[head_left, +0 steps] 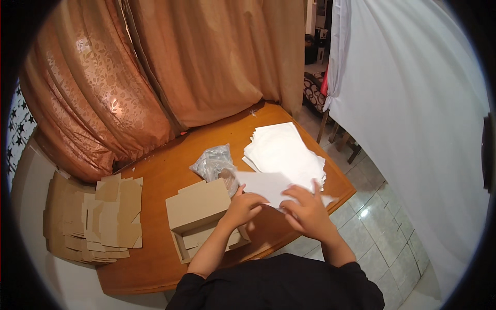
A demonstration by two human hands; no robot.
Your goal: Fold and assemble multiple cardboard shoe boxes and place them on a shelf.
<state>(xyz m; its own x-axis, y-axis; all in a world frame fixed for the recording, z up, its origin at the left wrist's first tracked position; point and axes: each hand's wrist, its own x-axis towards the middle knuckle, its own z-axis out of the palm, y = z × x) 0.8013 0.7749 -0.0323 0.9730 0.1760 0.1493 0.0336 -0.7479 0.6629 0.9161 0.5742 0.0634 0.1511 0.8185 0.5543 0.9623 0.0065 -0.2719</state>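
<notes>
A white sheet of paper point(266, 182) is held up between my two hands, above the front right of the table. My left hand point(245, 207) grips its left part, with the thumb up along the edge. Fingers curled, my right hand point(306, 211) pinches the sheet's lower right side. Just beyond lies a stack of white paper sheets point(284, 147), unevenly piled. Left of my left hand stands an open cardboard box point(199, 205), its lid raised at the back. Behind the box sits a clear plastic bag point(213, 160) with contents I cannot make out.
Flattened cardboard pieces point(113, 217) are piled at the left end of the wooden table point(155, 268). Orange-brown curtains point(206, 62) hang along the far edge. A white cloth point(408, 103) hangs on the right, beyond the tiled floor point(369, 227).
</notes>
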